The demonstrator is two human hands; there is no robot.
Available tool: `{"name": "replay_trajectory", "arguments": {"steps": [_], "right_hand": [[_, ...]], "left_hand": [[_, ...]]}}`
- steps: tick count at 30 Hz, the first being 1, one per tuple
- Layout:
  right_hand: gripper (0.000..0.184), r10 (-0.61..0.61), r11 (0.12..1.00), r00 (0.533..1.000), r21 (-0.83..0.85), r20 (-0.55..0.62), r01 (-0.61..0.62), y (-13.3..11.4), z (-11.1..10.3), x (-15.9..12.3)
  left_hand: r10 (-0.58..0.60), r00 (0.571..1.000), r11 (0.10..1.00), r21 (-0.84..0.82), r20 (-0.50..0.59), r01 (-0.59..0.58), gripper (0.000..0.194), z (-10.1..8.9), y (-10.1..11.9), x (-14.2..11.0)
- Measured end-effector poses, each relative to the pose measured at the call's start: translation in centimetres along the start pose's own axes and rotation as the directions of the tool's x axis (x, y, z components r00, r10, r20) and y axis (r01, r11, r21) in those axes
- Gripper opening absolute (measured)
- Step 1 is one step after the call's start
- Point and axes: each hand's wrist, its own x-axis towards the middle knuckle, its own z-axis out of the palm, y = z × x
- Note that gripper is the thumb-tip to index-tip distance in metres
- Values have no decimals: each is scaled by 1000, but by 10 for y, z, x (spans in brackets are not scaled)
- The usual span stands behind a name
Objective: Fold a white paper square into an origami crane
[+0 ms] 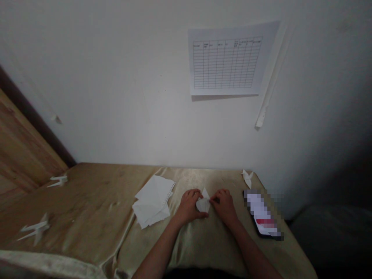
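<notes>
A small piece of folded white paper (203,205) lies between my two hands on the cloth-covered table, its pointed tip facing the wall. My left hand (190,205) curls around its left side, with the thumb at the near edge and the fingers at the far edge. On the other side, my right hand (224,203) pinches the paper's right edge between thumb and fingertips. Left of my hands rests a loose pile of white paper sheets (155,197), one with a punched edge.
A phone (260,215) with a lit, partly blurred screen lies at the right. Beyond it is a folded paper figure (247,178). Two more paper figures (59,180) sit at the far left. A printed table sheet (226,62) hangs on the wall behind the gold tablecloth (95,201).
</notes>
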Motion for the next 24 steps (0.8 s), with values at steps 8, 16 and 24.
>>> {"name": "replay_trajectory", "arguments": {"steps": [8, 16, 24], "right_hand": [[6, -74, 990, 997, -123, -10, 72, -3, 0, -2], [8, -111, 989, 994, -103, -19, 108, -3, -2, -4], [6, -136, 988, 990, 70, -42, 138, 10, 4, 2]], "left_hand": [[19, 1000, 1000, -6, -24, -19, 75, 2, -1, 0], [39, 998, 999, -2, -42, -39, 75, 7, -7, 0], [57, 995, 998, -20, -85, -59, 80, 13, -13, 1]]}}
